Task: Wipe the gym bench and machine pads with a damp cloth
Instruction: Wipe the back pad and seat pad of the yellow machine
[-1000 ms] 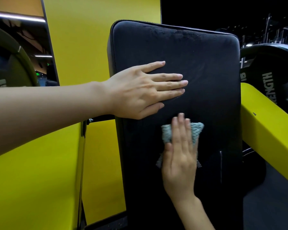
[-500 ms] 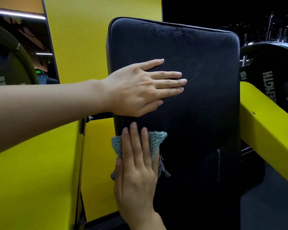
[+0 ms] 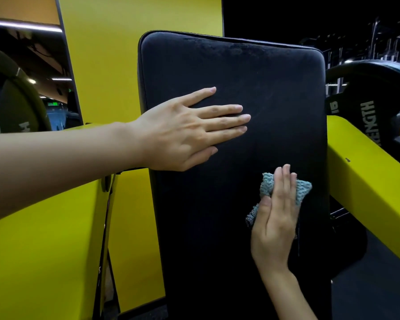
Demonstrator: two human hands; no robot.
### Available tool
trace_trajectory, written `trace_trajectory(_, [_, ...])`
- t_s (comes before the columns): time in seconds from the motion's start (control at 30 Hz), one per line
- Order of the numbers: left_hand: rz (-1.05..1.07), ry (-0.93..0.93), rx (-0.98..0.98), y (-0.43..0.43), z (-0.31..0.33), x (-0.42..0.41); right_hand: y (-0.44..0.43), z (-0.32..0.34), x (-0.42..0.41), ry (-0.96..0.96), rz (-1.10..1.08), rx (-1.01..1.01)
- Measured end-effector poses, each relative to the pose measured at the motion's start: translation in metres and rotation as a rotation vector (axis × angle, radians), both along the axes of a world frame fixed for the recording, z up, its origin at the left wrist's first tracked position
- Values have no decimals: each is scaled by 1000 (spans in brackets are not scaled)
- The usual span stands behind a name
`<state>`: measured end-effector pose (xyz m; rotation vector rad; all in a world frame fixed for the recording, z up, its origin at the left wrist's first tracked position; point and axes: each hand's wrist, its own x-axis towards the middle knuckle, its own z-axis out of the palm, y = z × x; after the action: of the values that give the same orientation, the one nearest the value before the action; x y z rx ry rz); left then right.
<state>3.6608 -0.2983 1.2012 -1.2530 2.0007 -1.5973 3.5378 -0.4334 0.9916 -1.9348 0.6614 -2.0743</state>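
The right hand (image 3: 275,218) comes up from 5 o'clock, fingers straight and together, and presses a folded blue-grey cloth (image 3: 304,189) flat against the black upright pad (image 3: 217,239). It clenches nothing, and the cloth's corners stick out past its fingertips and thumb. The cloth lies on the pad's face toward 4 o'clock, close to the right edge. Above it, toward 10 o'clock of the pad, the left hand (image 3: 183,132) reaches in from 9 o'clock and rests flat on the padding, fingers straight and slightly spread, grasping nothing; the 2 hands are apart. A yellow frame arm (image 3: 367,181) slants down at 3 o'clock beside the pad, and another yellow frame panel (image 3: 44,250) fills 8 o'clock. Behind, a black weight plate (image 3: 367,100) with white lettering sits at 2 o'clock, a second plate (image 3: 14,100) at 10 o'clock, and a yellow wall (image 3: 125,54) at 12 o'clock.
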Motion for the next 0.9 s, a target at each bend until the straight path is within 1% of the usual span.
trace_trajectory(0.1, [10, -7, -10, -2, -2, -2, 9, 0, 6, -42, -21, 37])
trace_trajectory(0.17, [18, -14, -17, -3, -3, -3, 23, -1, 13, -31, -16, 7])
trace_trajectory(0.37, [34, -13, -13, -9, -8, -8, 70, -16, 31, 168, 52, -249])
trace_trajectory(0.57, [59, -14, -24, -14, -14, -15, 43, -19, 14, 278, 35, -401])
trace_trajectory(0.9, [121, -11, -31, -29, -27, -28, -58, -14, -38, 156, 2, -247])
